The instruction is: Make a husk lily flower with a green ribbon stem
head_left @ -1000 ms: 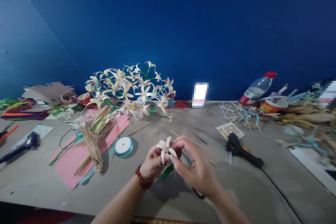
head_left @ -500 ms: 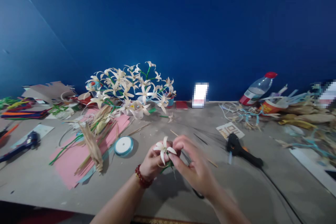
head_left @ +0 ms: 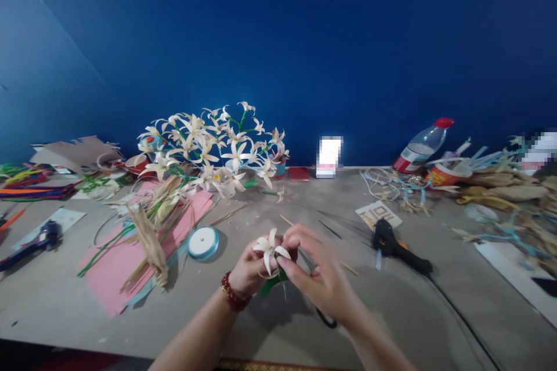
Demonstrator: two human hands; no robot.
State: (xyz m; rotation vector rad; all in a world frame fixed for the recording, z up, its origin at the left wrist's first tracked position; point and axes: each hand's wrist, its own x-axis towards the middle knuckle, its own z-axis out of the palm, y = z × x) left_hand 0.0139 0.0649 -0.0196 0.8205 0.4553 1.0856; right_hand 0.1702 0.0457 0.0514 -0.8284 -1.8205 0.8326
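Observation:
Over the grey table [head_left: 243, 324], my left hand [head_left: 249, 271] and my right hand [head_left: 319, 278] meet at a small cream flower [head_left: 270, 248] with pointed petals. Left fingers are closed round the flower's base. The right fingers pinch a strip of green tape [head_left: 270, 284] just below the petals. A red bead bracelet [head_left: 230, 295] sits on my left wrist. A dark red thing shows behind the flower between the hands; I cannot make it out.
A bunch of finished cream flowers [head_left: 217, 148] on green stems stands at the back left. Pink paper [head_left: 108, 264] with dried husk strips, a ribbon roll [head_left: 202, 242], a black glue gun [head_left: 394, 243] with cord, a plastic bottle [head_left: 424, 144] and more husks [head_left: 500, 191] lie around.
The green tape has shifted round the stem under the flower as my right fingers worked it. Both hands stay in nearly the same spot; the view drifted slightly.

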